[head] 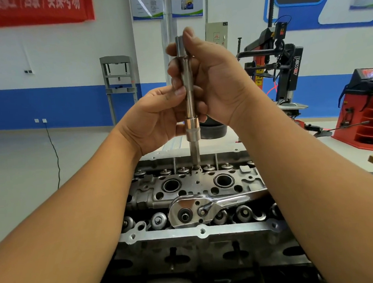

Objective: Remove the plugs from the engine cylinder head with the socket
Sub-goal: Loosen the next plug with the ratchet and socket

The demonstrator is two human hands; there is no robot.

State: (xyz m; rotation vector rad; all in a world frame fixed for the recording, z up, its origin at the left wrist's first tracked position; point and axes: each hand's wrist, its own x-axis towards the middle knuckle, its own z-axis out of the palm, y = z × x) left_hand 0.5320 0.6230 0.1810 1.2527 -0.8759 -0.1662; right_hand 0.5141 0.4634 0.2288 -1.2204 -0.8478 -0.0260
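The cylinder head [199, 206] fills the view at 6 o'clock, a ratchet [199, 209] lying across it. Above, toward 12 o'clock, the right hand [212, 77] and the left hand [157, 117] both clasp the upright socket bar [188, 92], its tip in the head.

White walls [65, 61] with a blue band, red banner [33, 9], grey floor [17, 164], tyre machine [284, 63].
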